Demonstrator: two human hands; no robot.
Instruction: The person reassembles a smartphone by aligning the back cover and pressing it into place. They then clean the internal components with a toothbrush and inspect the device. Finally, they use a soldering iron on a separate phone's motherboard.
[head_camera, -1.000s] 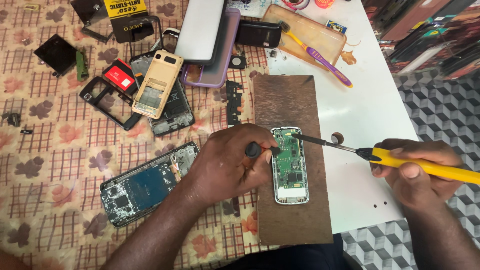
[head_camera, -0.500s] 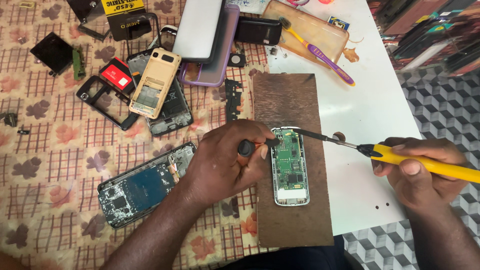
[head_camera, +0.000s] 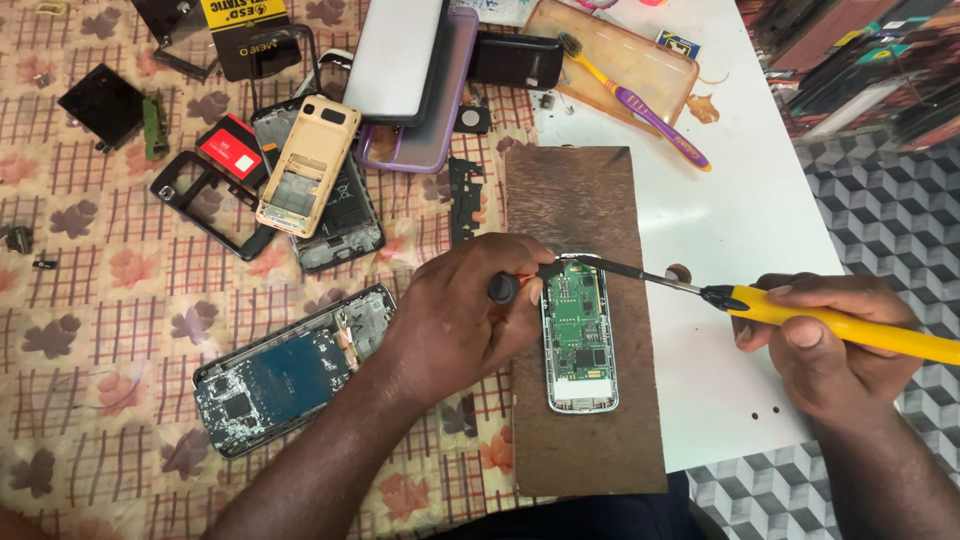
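The left hand (head_camera: 455, 325) is closed in a loose fist around a small dark-handled tool (head_camera: 503, 288), of which only the rounded end is seen between thumb and forefinger; its tip is hidden near the top left corner of an opened small phone (head_camera: 578, 335). The right hand (head_camera: 835, 340) is clenched around the yellow handle of a soldering iron (head_camera: 830, 322), the thumb laid along the top. The iron's dark metal shaft is stretched leftward from this hand, and its tip is brought to the top edge of the phone, just beside the left hand's fingertips.

The phone, with its green circuit board exposed in a silver frame, is laid on a brown wooden board (head_camera: 580, 210), directly between the two hands and touching the left one. Whether the iron's tip actually touches the circuit board cannot be told.

Just left of the left forearm a larger stripped phone (head_camera: 285, 380) with a blue inner plate is laid on the patterned tablecloth (head_camera: 90, 330). Well beyond the right hand, at the far side of the white table (head_camera: 750, 220), a shallow translucent brown tray (head_camera: 620, 55) is seen; across its rim a yellow and purple toothbrush (head_camera: 640, 105) is laid, bristles inside the tray.
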